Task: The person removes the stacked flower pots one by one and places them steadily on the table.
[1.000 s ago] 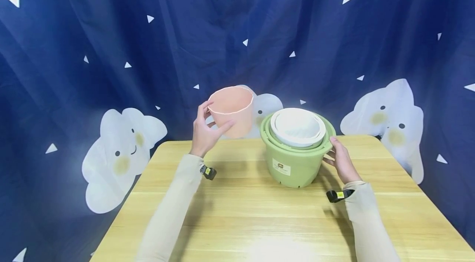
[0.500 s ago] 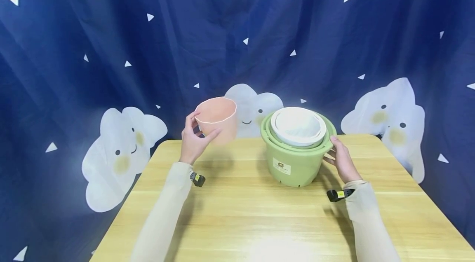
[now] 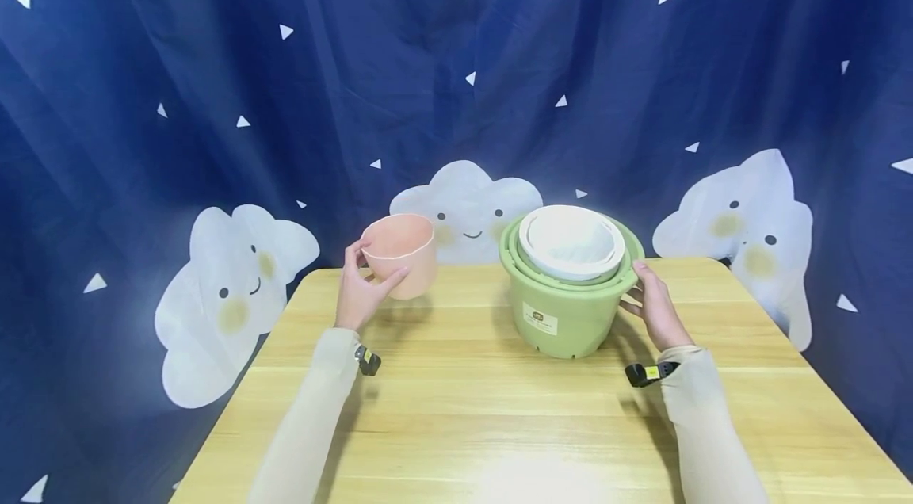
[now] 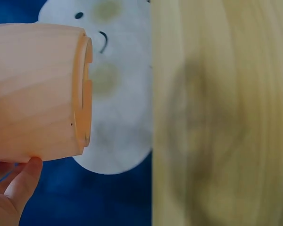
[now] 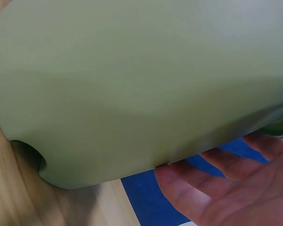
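A pink flowerpot (image 3: 417,270) with a wavy rim is held in the air over the far left part of the table. My left hand (image 3: 359,292) grips it by its near left side, with the thumb (image 4: 26,186) along the wall; its notched base shows in the left wrist view. To the right, a large green flowerpot (image 3: 563,322) with a white label stands on the table, and white pots (image 3: 574,242) are nested in it. My right hand (image 3: 658,306) holds its right rim, thumb near the edge. In the right wrist view, the fingertips (image 5: 172,181) touch the green wall.
The wooden table (image 3: 456,401) has its far edge just behind the pots. A dark blue curtain (image 3: 456,92) with clouds and white triangles hangs behind it. A glare spot lies near the front of the table.
My left hand has carried the pink flowerpot to the left and lower, away from the green flowerpot. The right hand and the green flowerpot have stayed in place.
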### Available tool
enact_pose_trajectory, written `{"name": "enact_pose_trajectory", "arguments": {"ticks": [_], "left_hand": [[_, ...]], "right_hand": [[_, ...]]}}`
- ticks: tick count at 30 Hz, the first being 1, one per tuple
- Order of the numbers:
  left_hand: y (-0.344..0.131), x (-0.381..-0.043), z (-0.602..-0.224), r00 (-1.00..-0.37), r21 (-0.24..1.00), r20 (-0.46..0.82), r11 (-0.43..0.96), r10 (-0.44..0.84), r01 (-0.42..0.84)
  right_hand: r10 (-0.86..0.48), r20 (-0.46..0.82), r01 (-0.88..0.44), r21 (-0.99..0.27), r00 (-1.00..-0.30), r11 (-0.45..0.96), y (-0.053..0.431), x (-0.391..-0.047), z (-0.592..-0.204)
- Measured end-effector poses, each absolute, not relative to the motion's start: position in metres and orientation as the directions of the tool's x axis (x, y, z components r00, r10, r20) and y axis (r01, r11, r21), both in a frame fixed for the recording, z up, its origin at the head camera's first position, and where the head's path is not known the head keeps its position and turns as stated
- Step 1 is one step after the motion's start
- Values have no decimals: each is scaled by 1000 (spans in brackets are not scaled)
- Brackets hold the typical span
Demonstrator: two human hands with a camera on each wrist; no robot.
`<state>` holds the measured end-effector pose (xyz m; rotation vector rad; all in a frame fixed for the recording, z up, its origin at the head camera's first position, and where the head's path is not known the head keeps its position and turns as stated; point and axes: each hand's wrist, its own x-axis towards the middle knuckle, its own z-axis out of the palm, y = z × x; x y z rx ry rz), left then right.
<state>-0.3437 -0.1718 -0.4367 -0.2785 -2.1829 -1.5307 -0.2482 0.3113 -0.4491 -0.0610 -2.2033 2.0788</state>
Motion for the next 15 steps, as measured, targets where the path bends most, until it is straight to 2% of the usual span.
{"name": "enact_pose_trajectory", "arguments": {"ticks": [15], "left_hand": [[-187, -346, -464, -902, 838, 418, 430, -109, 336]], "right_hand": [[102, 47, -40, -996, -994, 76, 311, -248, -447]]}}
